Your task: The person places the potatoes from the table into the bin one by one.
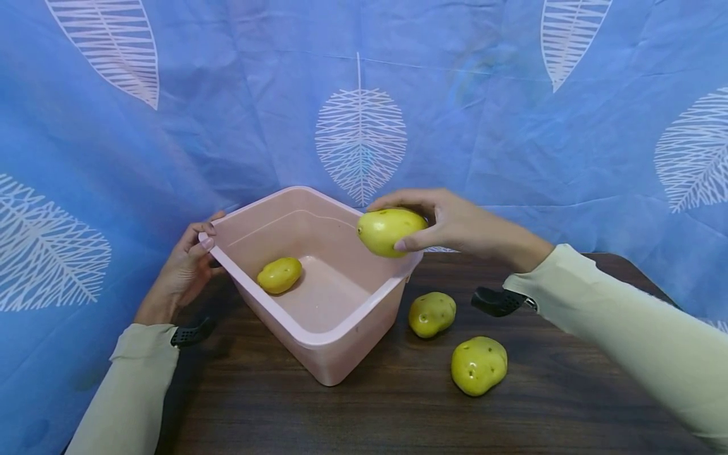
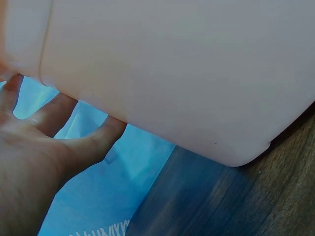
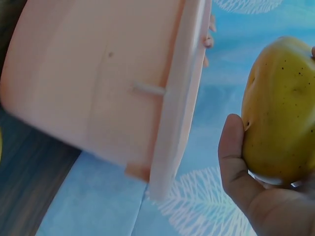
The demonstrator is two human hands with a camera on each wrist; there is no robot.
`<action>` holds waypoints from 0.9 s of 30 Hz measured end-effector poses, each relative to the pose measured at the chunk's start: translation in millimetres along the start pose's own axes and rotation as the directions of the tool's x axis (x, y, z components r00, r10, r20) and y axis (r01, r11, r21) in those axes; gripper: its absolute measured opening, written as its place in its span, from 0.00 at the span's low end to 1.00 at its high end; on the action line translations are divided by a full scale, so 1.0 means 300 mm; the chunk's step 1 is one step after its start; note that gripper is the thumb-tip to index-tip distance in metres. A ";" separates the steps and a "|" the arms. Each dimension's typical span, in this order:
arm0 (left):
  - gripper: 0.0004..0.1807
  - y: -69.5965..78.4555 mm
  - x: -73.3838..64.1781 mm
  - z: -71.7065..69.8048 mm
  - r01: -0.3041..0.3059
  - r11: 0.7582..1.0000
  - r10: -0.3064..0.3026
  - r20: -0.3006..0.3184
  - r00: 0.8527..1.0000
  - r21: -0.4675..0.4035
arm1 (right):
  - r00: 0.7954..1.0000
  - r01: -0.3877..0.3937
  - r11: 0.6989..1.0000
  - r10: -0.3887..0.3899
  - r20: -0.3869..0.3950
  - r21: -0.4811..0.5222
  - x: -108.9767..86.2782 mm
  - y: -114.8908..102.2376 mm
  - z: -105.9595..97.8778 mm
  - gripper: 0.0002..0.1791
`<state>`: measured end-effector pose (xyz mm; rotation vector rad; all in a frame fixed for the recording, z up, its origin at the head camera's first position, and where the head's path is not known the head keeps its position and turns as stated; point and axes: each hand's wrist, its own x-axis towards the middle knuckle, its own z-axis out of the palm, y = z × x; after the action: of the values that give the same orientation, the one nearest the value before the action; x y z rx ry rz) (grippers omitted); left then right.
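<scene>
A pink plastic bin [image 1: 352, 357] stands on the table, and one yellow potato [image 1: 280, 275] lies inside it. At the bin's left corner my left hand [image 1: 190, 262] grips the rim between thumb and fingers; in the left wrist view its fingers [image 2: 93, 140] reach along the bin's outer wall. My right hand [image 1: 446, 221] holds another potato [image 1: 387, 231] over the bin's right rim, the thumb below and the fingers above. The right wrist view shows this held potato [image 3: 280, 113] close up, beside the bin wall.
To the right of the bin, two more potatoes [image 1: 432, 314] [image 1: 479, 366] rest on the dark wooden table [image 1: 387, 417]. Behind everything hangs a blue cloth [image 1: 455, 126] with white leaf prints, close to the bin's far side.
</scene>
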<state>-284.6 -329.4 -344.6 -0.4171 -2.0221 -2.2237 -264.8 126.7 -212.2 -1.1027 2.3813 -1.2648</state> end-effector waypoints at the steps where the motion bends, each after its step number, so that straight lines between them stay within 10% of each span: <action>1: 0.08 0.000 0.001 0.001 0.000 1.000 0.000 -0.002 1.000 0.004 | 1.000 0.001 1.000 -0.001 -0.001 0.001 0.007 -0.001 0.004 0.31; 27: 0.09 -0.001 0.000 0.000 -0.012 1.000 0.013 0.017 1.000 -0.014 | 0.992 -0.123 0.946 0.115 0.043 0.300 0.191 -0.105 0.104 0.29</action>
<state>-284.5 -329.3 -344.9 -0.4500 -2.0074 -2.2361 -272.2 56.0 -198.2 -0.8634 2.1078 -1.4986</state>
